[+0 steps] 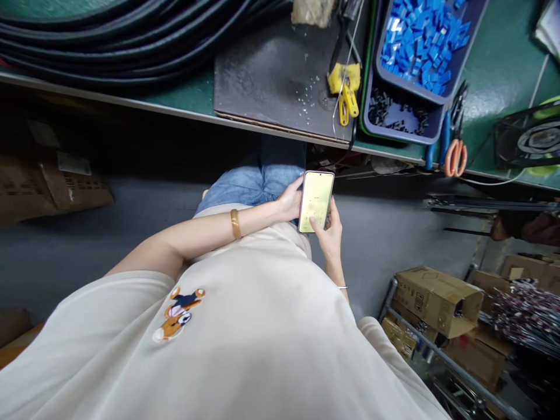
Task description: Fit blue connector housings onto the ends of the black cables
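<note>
Right now the phone [315,198] is over the person's lap, just in front of the bench edge, its lit yellowish screen facing up. The left hand [290,203] grips its left side, while the right hand [332,234] closes around the lower right edge — thumb over the lower screen, fingers at the side. A brown bangle [235,224] circles the left forearm near the wrist. Beneath the arms are blue jeans [240,182] and a pale shirt [262,326] with a bear patch [177,315]. On the green bench [481,125] lie black cable [131,49], a dark board [262,70] and orange-handled scissors [455,157] — beside a tray [415,138] of small black pieces. Cartons [437,291] stand at the lower right.
</note>
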Tool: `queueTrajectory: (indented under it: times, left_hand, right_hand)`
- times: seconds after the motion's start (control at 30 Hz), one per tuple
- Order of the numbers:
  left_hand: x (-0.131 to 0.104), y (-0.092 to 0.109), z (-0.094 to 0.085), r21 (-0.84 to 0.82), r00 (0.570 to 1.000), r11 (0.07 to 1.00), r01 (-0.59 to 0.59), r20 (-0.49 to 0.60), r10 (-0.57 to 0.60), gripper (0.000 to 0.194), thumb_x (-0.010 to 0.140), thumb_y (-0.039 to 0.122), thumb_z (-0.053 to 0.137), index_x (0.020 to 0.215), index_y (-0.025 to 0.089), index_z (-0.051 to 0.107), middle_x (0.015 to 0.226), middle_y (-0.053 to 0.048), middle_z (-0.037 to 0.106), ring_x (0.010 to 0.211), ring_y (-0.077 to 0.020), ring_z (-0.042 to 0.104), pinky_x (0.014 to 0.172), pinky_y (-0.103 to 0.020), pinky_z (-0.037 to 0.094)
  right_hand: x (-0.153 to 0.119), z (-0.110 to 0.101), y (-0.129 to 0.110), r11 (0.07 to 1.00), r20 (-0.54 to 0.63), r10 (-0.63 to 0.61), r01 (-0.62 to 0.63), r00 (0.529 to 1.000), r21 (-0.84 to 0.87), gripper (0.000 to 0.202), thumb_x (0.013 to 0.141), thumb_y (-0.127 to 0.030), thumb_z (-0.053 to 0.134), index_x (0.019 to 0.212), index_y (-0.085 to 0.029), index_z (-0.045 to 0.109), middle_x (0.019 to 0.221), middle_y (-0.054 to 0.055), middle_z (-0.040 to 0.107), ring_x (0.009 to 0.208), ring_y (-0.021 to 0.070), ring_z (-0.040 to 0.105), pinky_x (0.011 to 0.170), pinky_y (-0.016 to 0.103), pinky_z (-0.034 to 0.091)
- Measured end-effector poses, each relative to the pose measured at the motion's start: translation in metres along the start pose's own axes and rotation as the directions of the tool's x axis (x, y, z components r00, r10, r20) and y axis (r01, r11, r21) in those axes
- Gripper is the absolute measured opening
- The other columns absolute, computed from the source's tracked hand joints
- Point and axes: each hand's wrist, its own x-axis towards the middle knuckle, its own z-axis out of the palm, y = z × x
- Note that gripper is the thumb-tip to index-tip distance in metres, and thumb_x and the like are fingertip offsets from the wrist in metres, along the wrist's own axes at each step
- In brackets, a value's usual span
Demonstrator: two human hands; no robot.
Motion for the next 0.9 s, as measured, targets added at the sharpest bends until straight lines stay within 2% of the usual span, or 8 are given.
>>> queueTrajectory:
  times: [0.07,0.17,0.4,0.6,0.73,0.9]
  left_hand:
    - [0.0,0.0,-0.001,0.002,1.0,1.0,0.005,0.015,-0.005,0.081,0.094,0.066,0.018,0.126,0.006,0.061,0.114,-0.016,0.074,0.108,-0.0294,0.068,0.105,-0.042,0.046]
    - [0.0,-0.001,-0.001,0.004,1.0,1.0,0.007,0.018,-0.007,0.081,0.093,0.066,0.018,0.127,0.006,0.061,0.115,-0.016,0.074,0.108,-0.0291,0.068,0.105,-0.041,0.045]
    - [-0.001,-0.001,0.001,-0.026,0.999,1.0,-0.005,0.049,0.006,0.079,0.096,0.062,0.016,0.129,0.006,0.06,0.113,-0.016,0.075,0.104,-0.0288,0.07,0.102,-0.041,0.046]
    - [-0.001,0.004,-0.002,-0.029,1.0,1.0,0.005,-0.003,-0.005,0.079,0.094,0.065,0.019,0.129,0.008,0.06,0.109,-0.015,0.076,0.101,-0.0301,0.071,0.098,-0.042,0.048]
    - [-0.001,0.005,-0.002,-0.02,0.998,1.0,0.007,-0.058,-0.008,0.079,0.094,0.065,0.02,0.128,0.007,0.061,0.101,-0.015,0.077,0.095,-0.0296,0.072,0.094,-0.041,0.05]
    - [-0.001,0.003,-0.001,-0.027,0.999,0.999,-0.021,-0.041,0.02,0.078,0.094,0.065,0.02,0.127,0.008,0.062,0.103,-0.015,0.077,0.097,-0.0297,0.071,0.097,-0.042,0.049]
  right_hand:
    - [-0.001,-0.002,0.001,0.999,0.008,0.006,-0.006,1.0,0.051,0.081,0.083,-0.051,0.064,0.151,-0.022,0.033,0.147,0.013,0.049,0.125,0.0247,0.057,0.1,0.038,0.053]
    - [-0.001,-0.001,0.001,1.0,-0.02,-0.007,0.007,1.0,0.016,0.076,0.085,-0.051,0.061,0.15,-0.022,0.035,0.147,0.013,0.05,0.126,0.0247,0.057,0.102,0.039,0.052]
    - [0.003,0.01,-0.003,0.994,-0.122,-0.039,0.026,0.992,-0.11,0.086,0.077,-0.051,0.07,0.15,-0.024,0.035,0.15,0.012,0.046,0.139,0.0305,0.045,0.115,0.05,0.039]
    - [-0.003,0.001,0.009,0.995,0.01,-0.061,0.06,0.998,0.082,0.083,0.084,-0.052,0.063,0.153,-0.024,0.028,0.157,0.011,0.038,0.142,0.027,0.043,0.112,0.044,0.045]
    - [-0.005,-0.003,0.014,0.994,0.042,-0.112,0.111,0.993,0.013,0.082,0.084,-0.05,0.063,0.154,-0.025,0.027,0.154,0.011,0.041,0.141,0.027,0.044,0.115,0.045,0.042]
    - [-0.002,0.001,0.014,0.986,0.011,-0.122,0.123,0.992,-0.112,0.097,0.074,-0.045,0.074,0.155,-0.028,0.023,0.146,0.011,0.048,0.135,0.0287,0.049,0.112,0.049,0.043]
